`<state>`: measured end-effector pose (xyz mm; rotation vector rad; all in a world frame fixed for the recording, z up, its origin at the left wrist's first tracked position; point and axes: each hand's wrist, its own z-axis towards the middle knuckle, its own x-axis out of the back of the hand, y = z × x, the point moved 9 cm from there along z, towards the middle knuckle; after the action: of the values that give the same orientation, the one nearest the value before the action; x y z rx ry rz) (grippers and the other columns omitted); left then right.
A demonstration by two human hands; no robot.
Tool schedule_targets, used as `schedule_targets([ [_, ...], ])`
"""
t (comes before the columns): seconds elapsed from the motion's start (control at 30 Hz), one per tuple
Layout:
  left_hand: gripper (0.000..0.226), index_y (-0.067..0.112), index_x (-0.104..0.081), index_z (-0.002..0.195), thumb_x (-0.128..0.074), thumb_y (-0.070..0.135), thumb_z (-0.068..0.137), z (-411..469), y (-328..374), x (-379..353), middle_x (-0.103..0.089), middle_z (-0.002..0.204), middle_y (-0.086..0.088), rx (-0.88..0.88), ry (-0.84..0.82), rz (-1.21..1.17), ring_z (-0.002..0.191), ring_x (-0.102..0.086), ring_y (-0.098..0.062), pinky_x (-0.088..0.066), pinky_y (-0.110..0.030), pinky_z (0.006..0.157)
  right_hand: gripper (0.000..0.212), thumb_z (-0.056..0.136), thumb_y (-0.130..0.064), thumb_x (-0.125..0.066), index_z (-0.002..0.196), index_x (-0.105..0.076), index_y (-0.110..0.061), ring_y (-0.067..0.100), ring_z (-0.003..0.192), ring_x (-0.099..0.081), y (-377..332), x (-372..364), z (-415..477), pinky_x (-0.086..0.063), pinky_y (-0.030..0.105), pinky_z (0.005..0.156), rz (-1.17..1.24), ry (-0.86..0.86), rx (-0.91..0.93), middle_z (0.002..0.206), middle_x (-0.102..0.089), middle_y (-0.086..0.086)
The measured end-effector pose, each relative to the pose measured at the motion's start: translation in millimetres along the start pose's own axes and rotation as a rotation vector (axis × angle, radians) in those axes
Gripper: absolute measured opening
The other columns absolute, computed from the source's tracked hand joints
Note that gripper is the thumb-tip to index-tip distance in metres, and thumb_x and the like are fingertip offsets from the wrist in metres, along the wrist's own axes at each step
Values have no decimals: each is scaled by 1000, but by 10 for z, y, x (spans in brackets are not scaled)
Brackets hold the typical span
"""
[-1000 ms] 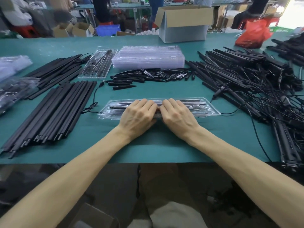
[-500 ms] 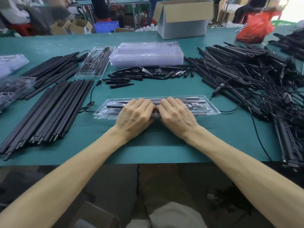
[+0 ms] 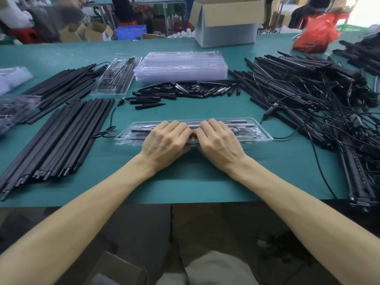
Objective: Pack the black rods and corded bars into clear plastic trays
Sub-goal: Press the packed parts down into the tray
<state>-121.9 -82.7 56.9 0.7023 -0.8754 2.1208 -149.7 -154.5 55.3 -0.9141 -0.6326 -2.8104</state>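
Could bow or pop open at the ends if pinched only mid-span; could also snag the loose cord (image 3: 111, 120) at its left end. Left hand (image 3: 166, 138) & right hand (image 3: 220, 138) clamped side by side on clear tray (image 3: 262, 131), centre-front on surface (image 3: 185, 182), w/ black rods (image 3: 141, 131) inside, rest hidden. Behind: stack of empty trays (image 3: 181, 64); beside it another tray (image 3: 107, 87), partly filled.

Side by side, my left hand (image 3: 166, 140) and right hand (image 3: 221, 141) hold the middle of the filled tray (image 3: 259, 131) on the table (image 3: 195, 182) before me. To its left lie long rods (image 3: 59, 138), to its right tangled corded bars (image 3: 304, 95); short rods (image 3: 181, 91) and stacked empty trays (image 3: 181, 65) lie behind it.
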Motion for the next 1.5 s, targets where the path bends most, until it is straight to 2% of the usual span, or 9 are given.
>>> schedule_targets([
  [0.13, 35, 9, -67, 82, -37, 17, 99, 7, -4, 39, -65, 80, -6, 25, 23, 6, 70, -61, -28, -49, -41, 60, 17, 85, 4, -57, 74, -60, -8, 30, 64, -51, 35, -23, 2, -44, 40, 58, -4, -15, -55, 72, -55, 11],
  [0.27, 29, 10, -66, 81, -42, 15, 98, 0, 9, 48, -65, 79, -6, 30, 26, 4, 70, -61, -28, -49, -41, 61, 16, 85, 4, -60, 73, -61, -8, 30, 66, -53, 39, -39, -13, -44, 40, 58, 3, -22, -61, 73, -57, 11],
  [0.4, 35, 9, -66, 81, -37, 17, 100, 1, 5, 66, -65, 79, -6, 29, 37, -11, 70, -61, -28, -49, -41, 61, 16, 82, 4, -61, 72, -60, -8, 30, 65, -53, 37, -19, -10, -43, 40, 56, 30, -15, -36, 73, -56, 10],
  [0.7, 12, 9, -67, 85, -58, 14, 92, -19, 14, 6, -66, 83, -7, 1, -3, -29, 73, -62, -28, -49, -41, 64, 14, 80, 3, -62, 71, -59, -8, 30, 66, -55, 13, -9, -11, -44, 41, 56, 72, -33, -4, 73, -58, 10],
  [1.13, 12, 8, -64, 81, -57, 13, 90, -25, 39, -31, -65, 82, -7, -26, -54, -4, 72, -62, -28, -48, -40, 61, 13, 77, 2, -63, 71, -59, -8, 29, 66, -56, -4, -26, -1, -46, 40, 57, 85, -64, 18, 73, -57, 9],
  [1.5, 17, 6, -71, 92, -54, 8, 92, -13, 37, 67, -70, 89, -8, 4, 17, -13, 75, -65, -30, -52, -41, 64, 14, 83, 5, -61, 74, -62, -6, 31, 67, -54, 33, -12, -11, -46, 41, 59, 45, -29, -33, 75, -58, 12],
])
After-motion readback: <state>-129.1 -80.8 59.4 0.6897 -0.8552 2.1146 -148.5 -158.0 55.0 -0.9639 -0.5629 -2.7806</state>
